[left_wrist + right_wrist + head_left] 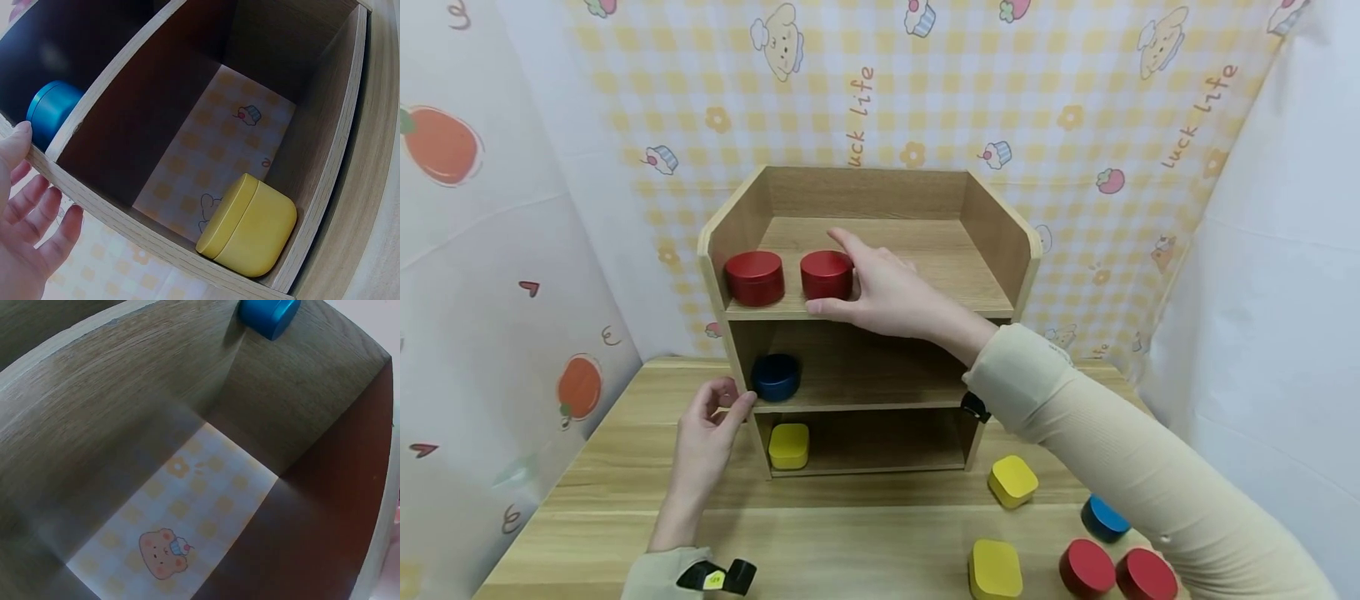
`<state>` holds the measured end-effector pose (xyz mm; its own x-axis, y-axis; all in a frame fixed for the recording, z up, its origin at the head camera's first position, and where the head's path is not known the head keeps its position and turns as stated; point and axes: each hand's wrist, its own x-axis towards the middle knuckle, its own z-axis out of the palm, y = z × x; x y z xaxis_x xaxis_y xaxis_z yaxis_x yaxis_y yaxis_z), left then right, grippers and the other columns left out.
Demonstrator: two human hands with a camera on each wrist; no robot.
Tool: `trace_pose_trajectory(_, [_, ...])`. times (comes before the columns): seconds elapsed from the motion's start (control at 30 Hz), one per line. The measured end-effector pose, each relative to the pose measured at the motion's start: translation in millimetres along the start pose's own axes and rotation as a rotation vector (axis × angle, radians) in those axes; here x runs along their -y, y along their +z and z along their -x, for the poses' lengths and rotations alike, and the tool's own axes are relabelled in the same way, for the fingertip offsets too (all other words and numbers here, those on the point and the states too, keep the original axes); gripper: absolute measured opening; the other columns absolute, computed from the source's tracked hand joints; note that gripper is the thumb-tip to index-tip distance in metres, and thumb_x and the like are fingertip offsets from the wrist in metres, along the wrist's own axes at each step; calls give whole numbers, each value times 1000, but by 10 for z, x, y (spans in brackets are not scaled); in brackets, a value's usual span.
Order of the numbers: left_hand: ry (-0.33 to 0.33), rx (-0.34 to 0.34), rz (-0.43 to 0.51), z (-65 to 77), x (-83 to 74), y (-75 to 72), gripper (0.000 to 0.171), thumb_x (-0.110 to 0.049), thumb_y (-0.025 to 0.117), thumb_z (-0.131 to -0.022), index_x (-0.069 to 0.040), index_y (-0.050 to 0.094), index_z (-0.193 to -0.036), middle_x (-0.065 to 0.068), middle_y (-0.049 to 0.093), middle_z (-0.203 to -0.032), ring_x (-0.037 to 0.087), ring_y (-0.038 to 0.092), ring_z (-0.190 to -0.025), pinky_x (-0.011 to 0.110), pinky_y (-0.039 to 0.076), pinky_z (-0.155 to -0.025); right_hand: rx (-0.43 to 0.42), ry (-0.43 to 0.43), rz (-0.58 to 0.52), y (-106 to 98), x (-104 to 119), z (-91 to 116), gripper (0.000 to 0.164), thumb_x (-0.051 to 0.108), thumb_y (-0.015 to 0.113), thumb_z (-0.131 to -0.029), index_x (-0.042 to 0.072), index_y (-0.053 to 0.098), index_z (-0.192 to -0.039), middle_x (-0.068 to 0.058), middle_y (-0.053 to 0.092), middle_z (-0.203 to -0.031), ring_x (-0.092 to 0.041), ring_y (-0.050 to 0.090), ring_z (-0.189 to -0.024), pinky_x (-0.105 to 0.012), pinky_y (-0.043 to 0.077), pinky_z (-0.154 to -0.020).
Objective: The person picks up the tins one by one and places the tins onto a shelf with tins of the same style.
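On the top shelf of a small wooden shelf unit (871, 315), my right hand (887, 292) holds a red round tin (826, 276). Its thumb lies across the tin's front near the shelf edge, and its other fingers reach behind, partly hidden. A second red round tin (755, 278) sits to the left, against the side panel. My left hand (706, 433) touches the unit's left side, thumb (17, 140) on the front edge and loose fingers outside the panel. Close to that thumb, a blue round tin (777, 377) stands on the middle shelf. A yellow square tin (253, 228) occupies the bottom shelf's left end.
To the right on the wooden table (865, 550) lie two yellow square tins (1013, 481) (996, 570), a blue round tin (1105, 518) partly under my right sleeve, and two red round tins (1087, 567) (1147, 574). A checked cloth (880, 108) hangs behind the unit.
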<state>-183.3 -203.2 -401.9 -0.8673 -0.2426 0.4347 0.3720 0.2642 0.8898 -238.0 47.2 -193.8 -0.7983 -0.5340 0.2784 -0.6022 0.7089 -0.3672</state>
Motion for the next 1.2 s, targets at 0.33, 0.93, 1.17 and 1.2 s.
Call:
trace_pose_trajectory(0.33, [6,5,5,1,-10,13,21,-11,66,-94,0,55,-108,5,54,-93,12,55,-86,16,47,-71,57,-44,96,-193,19,169,99,69,60,-83,30,7,-157,-6,32,-152,-25,28,-137,-54,29,-108])
trace_pose_trajectory(0.93, [-1,10,14,5,-32,31,21,-9,67,-94,1,54,-107,5,54,-93,12,55,-86,15,48,-71,-243,-382,129,-291,-411,1335,61,28,69,-92,4,45,-143,-10,46,-137,-27,39,-129,-45,33,-104])
trace_pose_trajectory(1.17, [-14,3,8,0,-42,12,22,-9,66,-94,2,54,-108,3,54,-95,11,54,-89,14,46,-71,-258,-393,182,-248,-680,1751,53,45,52,-100,9,50,-139,-10,49,-135,-27,44,-124,-42,39,-98])
trace_pose_trajectory(1.2, [-14,3,6,0,-40,14,22,-10,66,-94,2,54,-108,3,54,-95,11,54,-89,14,46,-71,-258,-392,196,-231,-721,1804,53,47,49,-100,9,52,-137,-10,49,-134,-27,45,-123,-43,39,-97])
